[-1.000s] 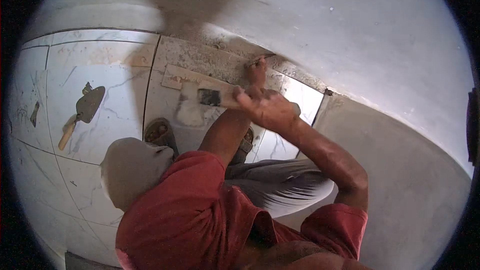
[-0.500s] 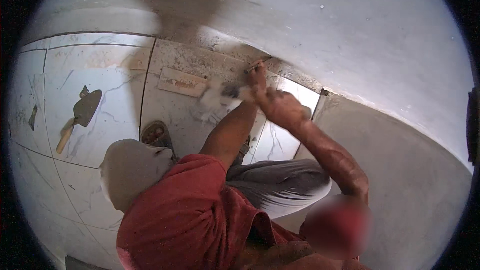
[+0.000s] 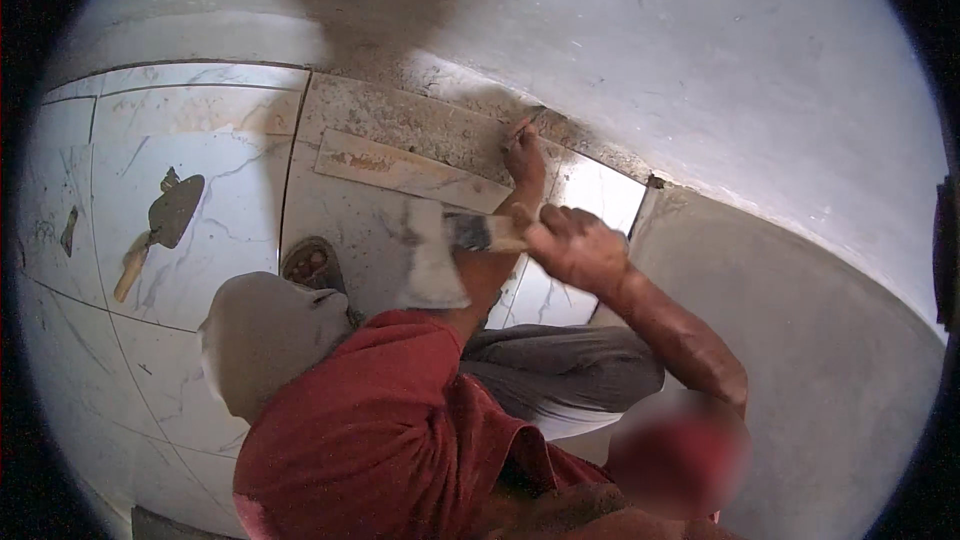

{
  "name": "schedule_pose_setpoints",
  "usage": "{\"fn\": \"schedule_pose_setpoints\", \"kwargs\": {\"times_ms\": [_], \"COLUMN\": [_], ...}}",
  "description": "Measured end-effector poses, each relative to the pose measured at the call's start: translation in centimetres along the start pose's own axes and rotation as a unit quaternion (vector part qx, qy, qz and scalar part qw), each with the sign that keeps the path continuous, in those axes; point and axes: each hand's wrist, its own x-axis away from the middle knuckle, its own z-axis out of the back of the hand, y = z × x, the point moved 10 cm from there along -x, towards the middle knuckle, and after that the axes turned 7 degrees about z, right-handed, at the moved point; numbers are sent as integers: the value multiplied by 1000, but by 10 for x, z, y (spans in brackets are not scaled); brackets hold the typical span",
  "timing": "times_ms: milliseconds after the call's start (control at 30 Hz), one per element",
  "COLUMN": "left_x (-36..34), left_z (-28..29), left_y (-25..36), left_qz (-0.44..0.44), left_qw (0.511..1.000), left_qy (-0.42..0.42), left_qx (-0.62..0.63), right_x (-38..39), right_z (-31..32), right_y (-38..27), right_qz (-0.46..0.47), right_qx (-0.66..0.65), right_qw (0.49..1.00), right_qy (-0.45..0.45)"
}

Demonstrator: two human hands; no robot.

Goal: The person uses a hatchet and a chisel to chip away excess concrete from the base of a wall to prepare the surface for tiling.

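The pale wall (image 3: 700, 70) ends in rough mortar (image 3: 400, 118), where a blow could throw grit at the crouching person. On the marbled floor (image 3: 240, 250), the loose tile strip (image 3: 400, 168) could crack under a stray swing. The hatchet (image 3: 435, 255) is gripped by its handle in the right hand (image 3: 580, 252); its blurred head overlaps the left forearm (image 3: 488, 285) (how far above, I cannot tell), so a slack grip might bring it onto that arm. The left hand (image 3: 522, 145) closes on what looks like a thin dark tool (image 3: 535, 115) near the wall's foot; poor aim could catch the fingers.
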Motion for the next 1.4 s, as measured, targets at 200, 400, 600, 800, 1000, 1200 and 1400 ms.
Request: {"fn": "schedule_pose_setpoints", "kwargs": {"times_ms": [200,400,600,800,1000,1200,1400], "left_x": [1,11,-5,-6,-18,-10,-12], "left_z": [-5,0,-7,2,-6,-2,-13], "left_y": [10,5,-7,-7,5,-18,2], "left_qz": [76,93,90,93,145,137,1], "left_qw": [996,996,996,996,989,987,994], "left_qy": [20,6,9,10,-11,-44,-90], "left_qx": [45,-11,5,-14,-33,69,-64], "right_x": [30,-2,16,0,-6,-11,-12], "right_z": [-45,-16,-43,-43,-47,-34,-48], "right_y": [59,-3,66,31,48,49,34], "right_qz": [-240,27,-250,-76,-191,-128,-142], "right_qx": [41,6,34,-22,-4,-5,3], "right_qw": [960,998,961,994,965,991,986], "right_qy": [-142,-57,-116,-77,-180,-37,-90]}}
